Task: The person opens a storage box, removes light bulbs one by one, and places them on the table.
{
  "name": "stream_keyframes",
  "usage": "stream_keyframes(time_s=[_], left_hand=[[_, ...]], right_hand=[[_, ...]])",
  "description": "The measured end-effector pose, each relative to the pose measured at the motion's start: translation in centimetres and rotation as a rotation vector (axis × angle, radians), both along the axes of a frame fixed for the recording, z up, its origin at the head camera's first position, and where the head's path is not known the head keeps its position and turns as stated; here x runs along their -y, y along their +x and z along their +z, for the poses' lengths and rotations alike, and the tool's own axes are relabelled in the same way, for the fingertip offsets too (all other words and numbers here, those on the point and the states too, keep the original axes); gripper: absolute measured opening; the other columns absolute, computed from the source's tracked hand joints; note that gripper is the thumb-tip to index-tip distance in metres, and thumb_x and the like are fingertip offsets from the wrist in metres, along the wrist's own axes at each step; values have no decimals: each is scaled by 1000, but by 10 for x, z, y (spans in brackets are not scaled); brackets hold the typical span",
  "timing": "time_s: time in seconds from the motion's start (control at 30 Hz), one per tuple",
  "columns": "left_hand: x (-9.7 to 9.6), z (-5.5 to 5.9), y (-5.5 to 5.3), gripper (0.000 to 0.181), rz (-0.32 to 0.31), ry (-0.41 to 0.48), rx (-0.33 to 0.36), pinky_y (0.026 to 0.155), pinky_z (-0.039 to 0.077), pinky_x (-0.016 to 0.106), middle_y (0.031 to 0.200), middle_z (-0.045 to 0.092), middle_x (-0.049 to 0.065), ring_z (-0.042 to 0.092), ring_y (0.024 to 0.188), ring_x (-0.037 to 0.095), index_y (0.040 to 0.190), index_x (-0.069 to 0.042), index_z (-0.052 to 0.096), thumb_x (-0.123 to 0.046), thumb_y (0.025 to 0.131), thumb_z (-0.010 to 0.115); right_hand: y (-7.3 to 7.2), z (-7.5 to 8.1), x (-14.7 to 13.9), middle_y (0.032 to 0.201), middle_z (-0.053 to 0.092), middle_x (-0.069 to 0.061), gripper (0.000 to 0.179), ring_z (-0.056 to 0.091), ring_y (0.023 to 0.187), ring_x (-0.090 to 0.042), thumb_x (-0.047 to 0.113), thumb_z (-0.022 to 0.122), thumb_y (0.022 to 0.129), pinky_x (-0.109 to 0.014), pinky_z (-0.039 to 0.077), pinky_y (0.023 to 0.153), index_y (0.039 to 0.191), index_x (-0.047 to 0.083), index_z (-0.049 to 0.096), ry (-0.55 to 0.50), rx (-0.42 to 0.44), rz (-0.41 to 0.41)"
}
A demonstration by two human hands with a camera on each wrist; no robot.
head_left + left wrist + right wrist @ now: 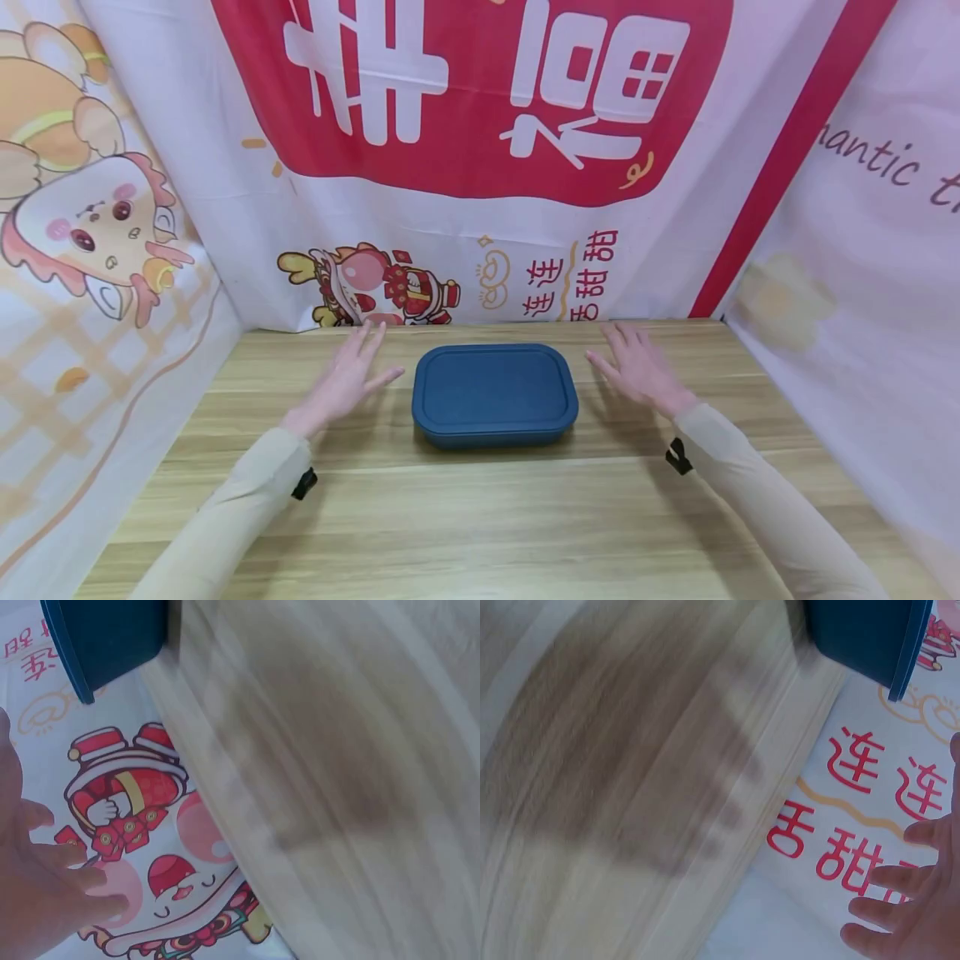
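A dark blue rectangular lidded box (495,390) with rounded corners lies flat on the wooden table, its lid on. To its left is my left hand (347,377), fingers spread and thumb pointing toward the box without touching it. My right hand (636,367) is on the other side, also spread and apart from the box. Both hands hover above the tabletop and hold nothing. In the left wrist view the box's corner (112,637) shows at the top, the left hand (37,877) at the lower left. The right wrist view has the box (862,637) at top and the right hand (915,900) at lower right.
The wood-grain table (495,525) ends at a printed cloth backdrop (480,242) just behind the box. Printed cloth walls stand on the left (112,350) and right (862,333). Black bands (678,457) hang at the wrists below the pale sleeves.
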State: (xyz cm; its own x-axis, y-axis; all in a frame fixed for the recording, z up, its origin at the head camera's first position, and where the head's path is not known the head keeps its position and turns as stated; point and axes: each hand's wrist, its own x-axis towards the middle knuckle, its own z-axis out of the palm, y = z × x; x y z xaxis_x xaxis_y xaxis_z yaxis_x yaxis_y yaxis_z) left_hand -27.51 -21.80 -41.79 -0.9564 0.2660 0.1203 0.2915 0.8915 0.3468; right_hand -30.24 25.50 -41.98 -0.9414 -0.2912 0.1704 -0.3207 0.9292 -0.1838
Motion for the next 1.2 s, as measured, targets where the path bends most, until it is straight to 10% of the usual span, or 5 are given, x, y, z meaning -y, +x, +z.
stream_keyframes(time_s=[0.3,1.2], left_hand=[[-14,-9,9,93,-55,168,-26,121,23,62,163,19,25,23,149,46,157,-2,19,-43,91,69],[-48,-20,14,63,-17,369,48,102,52,52,142,51,28,57,125,44,144,6,46,-27,95,68]], right_hand=[[9,-5,12,153,35,-31,71,35,141,-49,48,42,104,-62,29,118,152,-4,32,-134,61,45],[25,-6,42,120,66,-28,54,67,105,-36,27,60,99,-47,58,90,135,-12,51,-414,268,92]])
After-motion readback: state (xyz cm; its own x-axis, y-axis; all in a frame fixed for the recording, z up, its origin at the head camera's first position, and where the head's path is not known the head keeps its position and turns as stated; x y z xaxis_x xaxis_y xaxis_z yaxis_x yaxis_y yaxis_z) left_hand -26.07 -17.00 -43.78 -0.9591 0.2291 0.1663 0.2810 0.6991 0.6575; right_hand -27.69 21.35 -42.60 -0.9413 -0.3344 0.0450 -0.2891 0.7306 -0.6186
